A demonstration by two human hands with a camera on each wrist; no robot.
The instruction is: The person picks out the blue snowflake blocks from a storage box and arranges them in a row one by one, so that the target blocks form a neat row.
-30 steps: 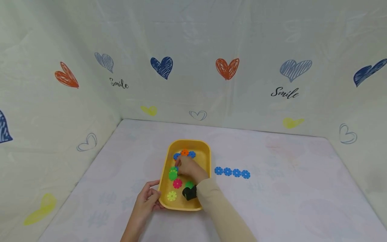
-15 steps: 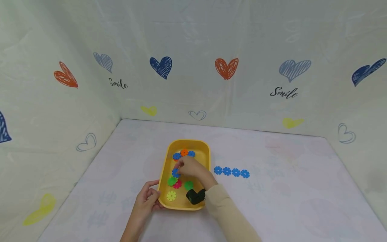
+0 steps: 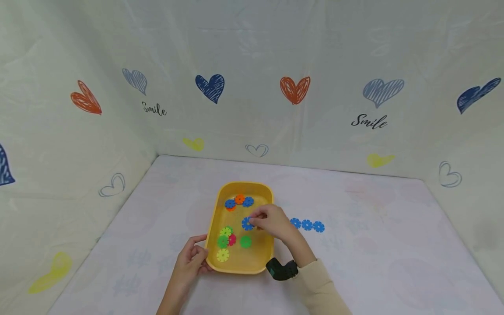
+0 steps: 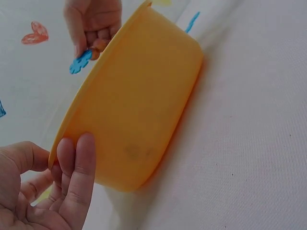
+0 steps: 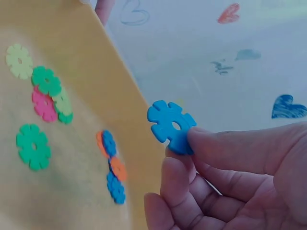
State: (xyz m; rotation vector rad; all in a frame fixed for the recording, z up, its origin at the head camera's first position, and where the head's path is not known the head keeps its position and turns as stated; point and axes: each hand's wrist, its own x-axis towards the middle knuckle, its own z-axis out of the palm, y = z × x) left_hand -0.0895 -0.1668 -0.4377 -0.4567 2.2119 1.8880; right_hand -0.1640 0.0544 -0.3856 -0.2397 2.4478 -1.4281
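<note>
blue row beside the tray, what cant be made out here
- Blue row, head view: its left end is hidden behind the right hand, so its count is uncertain.
- Tray, left wrist view: its wall hides everything inside.
- Held blue disc, right wrist view: fingers cover its near edge.

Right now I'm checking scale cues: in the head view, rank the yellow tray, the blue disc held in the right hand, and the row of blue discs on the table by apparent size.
1. yellow tray
2. row of blue discs, partly hidden by the right hand
3. blue disc, smallest
</note>
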